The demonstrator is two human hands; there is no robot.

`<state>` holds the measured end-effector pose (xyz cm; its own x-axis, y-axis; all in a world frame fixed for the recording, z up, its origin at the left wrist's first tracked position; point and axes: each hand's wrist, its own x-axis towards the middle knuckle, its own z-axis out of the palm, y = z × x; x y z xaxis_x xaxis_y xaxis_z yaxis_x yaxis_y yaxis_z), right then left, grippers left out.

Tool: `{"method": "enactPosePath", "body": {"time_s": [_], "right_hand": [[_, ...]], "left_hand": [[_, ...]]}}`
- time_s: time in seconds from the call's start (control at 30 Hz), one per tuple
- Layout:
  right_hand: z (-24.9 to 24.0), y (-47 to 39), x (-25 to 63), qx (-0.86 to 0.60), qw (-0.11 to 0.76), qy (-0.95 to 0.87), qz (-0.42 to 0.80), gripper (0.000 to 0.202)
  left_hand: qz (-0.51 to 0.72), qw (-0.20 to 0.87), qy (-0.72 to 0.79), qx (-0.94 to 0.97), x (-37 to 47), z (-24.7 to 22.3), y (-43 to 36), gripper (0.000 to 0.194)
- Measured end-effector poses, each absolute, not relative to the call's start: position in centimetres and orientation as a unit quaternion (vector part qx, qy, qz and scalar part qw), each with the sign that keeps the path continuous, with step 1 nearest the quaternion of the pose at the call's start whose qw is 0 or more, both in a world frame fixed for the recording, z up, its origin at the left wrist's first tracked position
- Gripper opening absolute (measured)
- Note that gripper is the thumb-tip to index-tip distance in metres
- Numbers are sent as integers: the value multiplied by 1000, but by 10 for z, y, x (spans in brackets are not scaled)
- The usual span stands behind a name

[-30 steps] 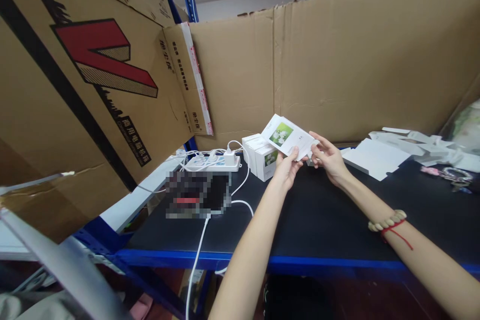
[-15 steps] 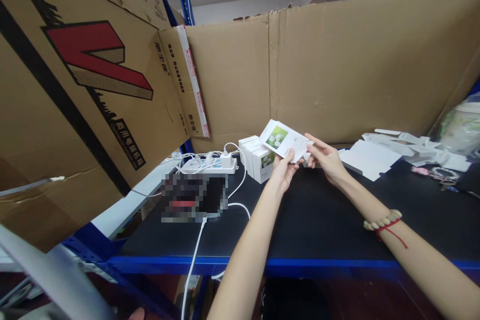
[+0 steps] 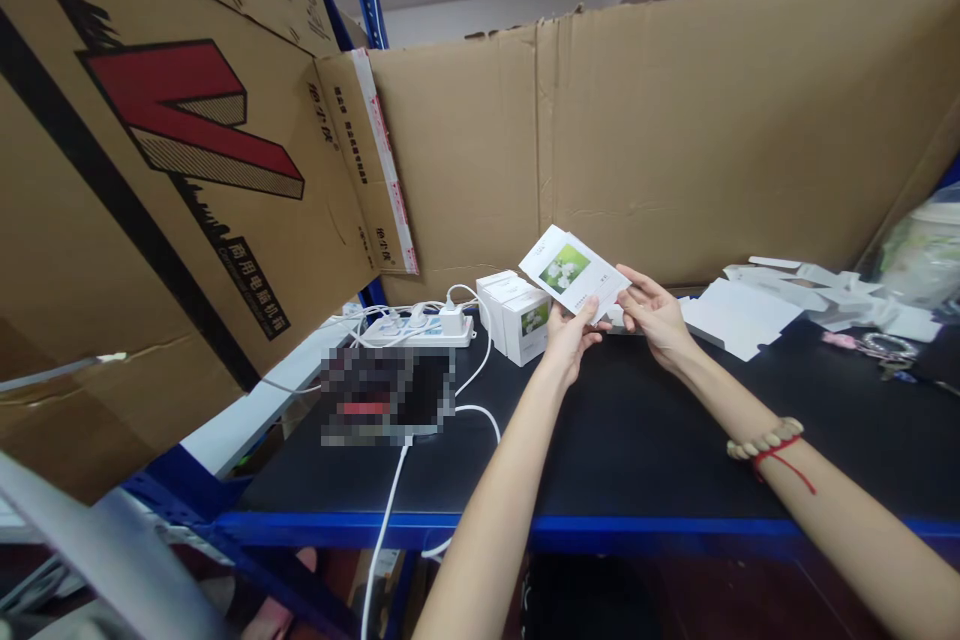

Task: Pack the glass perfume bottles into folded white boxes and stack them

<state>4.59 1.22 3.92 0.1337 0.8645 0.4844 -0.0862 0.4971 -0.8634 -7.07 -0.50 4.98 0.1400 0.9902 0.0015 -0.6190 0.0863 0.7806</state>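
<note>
A white small carton point(image 3: 576, 272), printed with white flowers on a green ground, is held tilted above the black tabletop. My left hand point(image 3: 570, 340) grips its near lower edge, thumb on the printed face. With thumb and fingers, my right hand point(image 3: 654, 318) pinches the carton's right end. Whether the carton is flat or opened out I cannot tell. Just left of my hands stands a row of finished-looking white boxes point(image 3: 516, 312) with the same flower picture.
White flat cartons point(image 3: 742, 315) lie to the right, near a key ring point(image 3: 889, 350). A power strip point(image 3: 409, 330) with plugs and white cables sits at left, behind a blurred-out device point(image 3: 390, 395). Cardboard panels point(image 3: 675, 140) wall the back and left.
The carton has turned so that its printed face shows more fully towards me, and its upper end has risen slightly. Both hands keep hold of it in almost the same spot.
</note>
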Motion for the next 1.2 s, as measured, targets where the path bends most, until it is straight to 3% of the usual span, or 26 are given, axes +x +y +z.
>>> {"method": "enactPosePath", "body": {"time_s": [0.33,0.53,0.77,0.97,1.07,1.2], "right_hand": [[42,9,39,-392,654,-529,373,58],[42,9,41,-420,638,-525,376,54],[38,11,43,-421,619,-559,356,47],[39,8,38,-429,642,-531,349,52],[40,8,39,-434,657,-518,334,55],[38,8,38,-410,642,-559,327,50]], "left_hand": [[586,644,314,380,-74,49,-4,30],[584,635,314,396,-75,47,-2,18],[575,639,329,391,-74,45,0,21],[656,480,414,410,-74,41,1,48],[677,411,422,440,-72,41,0,42],[672,427,359,488,-68,41,-5,29]]}}
